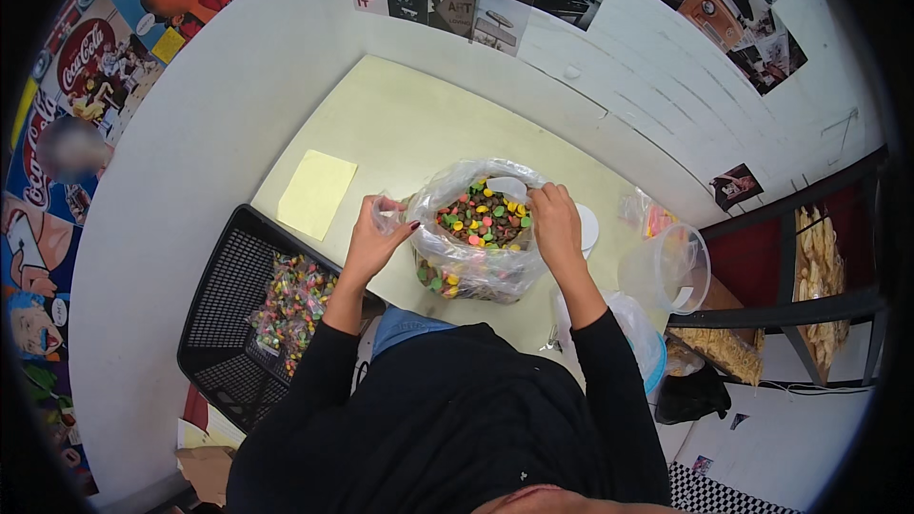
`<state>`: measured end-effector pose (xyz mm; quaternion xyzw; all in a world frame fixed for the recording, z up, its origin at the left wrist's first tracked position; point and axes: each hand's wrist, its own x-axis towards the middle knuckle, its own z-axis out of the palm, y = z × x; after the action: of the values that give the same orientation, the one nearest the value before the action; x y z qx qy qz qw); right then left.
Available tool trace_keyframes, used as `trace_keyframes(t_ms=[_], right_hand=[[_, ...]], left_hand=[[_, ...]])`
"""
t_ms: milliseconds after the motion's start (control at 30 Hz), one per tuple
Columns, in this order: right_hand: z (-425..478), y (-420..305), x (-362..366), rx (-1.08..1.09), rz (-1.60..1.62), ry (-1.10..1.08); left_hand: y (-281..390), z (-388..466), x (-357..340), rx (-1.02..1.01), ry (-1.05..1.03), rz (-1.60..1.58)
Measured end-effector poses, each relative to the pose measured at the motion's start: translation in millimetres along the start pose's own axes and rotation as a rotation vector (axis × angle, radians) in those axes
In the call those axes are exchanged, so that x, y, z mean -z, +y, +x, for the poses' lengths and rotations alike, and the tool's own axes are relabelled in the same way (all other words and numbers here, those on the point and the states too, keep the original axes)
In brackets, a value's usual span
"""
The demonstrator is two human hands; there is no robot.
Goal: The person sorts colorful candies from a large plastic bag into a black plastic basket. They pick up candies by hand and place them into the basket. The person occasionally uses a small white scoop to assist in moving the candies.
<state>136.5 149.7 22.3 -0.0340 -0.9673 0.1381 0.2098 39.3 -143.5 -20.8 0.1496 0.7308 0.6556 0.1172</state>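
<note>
A large clear plastic bag (pixel 464 263) stands open on the pale table in front of me, full of brown, green, yellow and pink button-shaped sweets (pixel 477 220). My left hand (pixel 376 237) is at its left side, with a small clear plastic bag (pixel 386 217) between thumb and fingers. At the right of the large bag's mouth, my right hand (pixel 558 220) has its fingers curled at the end of a white scoop-like piece (pixel 507 188), which lies over the sweets. The fingertips are partly hidden. A white rounded object (pixel 588 230) shows behind that hand.
At left, a black plastic basket (pixel 218 307) holds several filled sweet bags (pixel 294 303). A yellow sheet (pixel 317 193) lies on the table (pixel 400 114). A clear plastic tub (pixel 664 268), a white plastic bag (pixel 628 318) and keys (pixel 552 339) are at right, near a dark-framed shelf (pixel 792 315).
</note>
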Motion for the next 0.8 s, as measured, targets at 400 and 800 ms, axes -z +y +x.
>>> trace_keyframes(t_ms=[400, 800], right_hand=[[-3, -28, 11, -0.013, 0.086, -0.403], [17, -113, 71, 0.506, 0.293, -0.057]], left_hand=[[-10, -41, 9, -0.080, 0.021, 0.093], [79, -10, -41, -0.584, -0.089, 0.466]])
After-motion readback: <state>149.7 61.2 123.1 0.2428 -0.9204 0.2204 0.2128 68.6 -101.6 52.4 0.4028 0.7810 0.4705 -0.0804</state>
